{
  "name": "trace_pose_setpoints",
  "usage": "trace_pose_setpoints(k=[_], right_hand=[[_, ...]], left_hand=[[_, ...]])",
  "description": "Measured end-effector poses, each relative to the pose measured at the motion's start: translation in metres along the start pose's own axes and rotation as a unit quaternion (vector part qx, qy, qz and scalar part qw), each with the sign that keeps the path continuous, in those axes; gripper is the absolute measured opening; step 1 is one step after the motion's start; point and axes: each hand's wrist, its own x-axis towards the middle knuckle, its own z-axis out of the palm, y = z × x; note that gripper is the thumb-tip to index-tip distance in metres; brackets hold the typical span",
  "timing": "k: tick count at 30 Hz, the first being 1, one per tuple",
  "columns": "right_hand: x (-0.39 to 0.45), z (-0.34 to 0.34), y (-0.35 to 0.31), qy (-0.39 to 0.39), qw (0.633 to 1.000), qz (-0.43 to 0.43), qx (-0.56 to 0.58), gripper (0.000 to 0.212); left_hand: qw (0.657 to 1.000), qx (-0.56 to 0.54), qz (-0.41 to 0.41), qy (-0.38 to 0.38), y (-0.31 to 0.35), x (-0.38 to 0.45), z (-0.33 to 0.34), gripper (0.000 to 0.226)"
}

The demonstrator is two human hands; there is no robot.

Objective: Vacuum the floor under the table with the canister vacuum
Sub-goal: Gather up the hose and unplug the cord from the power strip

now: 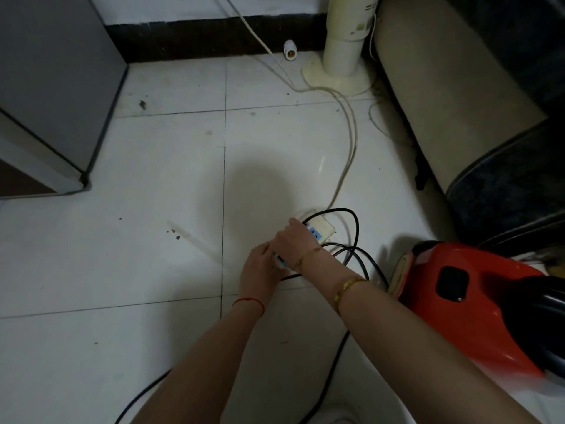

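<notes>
Left hand [260, 267] grips the power strip [318, 229], right hand [295, 241] curls over its sockets, plug hidden — looped black cord [356, 228] could snag beside the red canister vacuum [477, 304].

Two bare forearms without sleeves, left hand [260, 267] with a thin red string bracelet at the wrist, right hand [295, 240] with a fine gold chain at the wrist, a wider gold bangle further up the forearm

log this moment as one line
stage: plugging in | left hand: holds power strip | right hand: at strip, grip unclear | black cord: looped | red vacuum: beside
</notes>
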Motion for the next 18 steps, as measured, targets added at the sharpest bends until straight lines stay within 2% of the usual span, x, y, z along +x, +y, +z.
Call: trace_pose_setpoints(k=[2, 4, 6, 10, 12, 15, 18], right_hand=[[-0.003, -0.005, -0.001, 0.013, 0.999, 0.009, 0.03, 0.015], [-0.007, -0.021, 0.01, 0.063, 0.995, 0.03, 0.065, 0.016], [-0.015, -0.039, 0.025, 0.107, 0.988, 0.054, 0.102, 0.013], [-0.039, -0.032, 0.035, 0.102, 0.97, 0.086, 0.205, 0.024], [-0.057, -0.018, 0.024, 0.109, 0.96, 0.087, 0.243, 0.026], [-0.083, -0.007, 0.003, 0.136, 0.926, 0.093, 0.339, 0.025], [-0.101, 0.004, -0.026, 0.131, 0.899, 0.088, 0.407, 0.025]], left_hand=[[1.0, 0.005, 0.005, 0.002, -0.001, 0.001, 0.0, 0.053], [1.0, 0.022, 0.008, 0.001, -0.003, 0.004, 0.002, 0.05], [0.999, 0.032, -0.003, -0.02, -0.005, 0.007, 0.001, 0.059], [0.998, 0.014, 0.014, -0.058, -0.003, 0.0, -0.006, 0.066], [0.999, 0.035, 0.022, -0.036, -0.008, -0.02, -0.015, 0.062], [0.993, 0.111, 0.044, 0.02, -0.029, -0.065, -0.033, 0.05], [0.986, 0.167, -0.008, 0.021, -0.06, -0.111, -0.047, 0.037]])
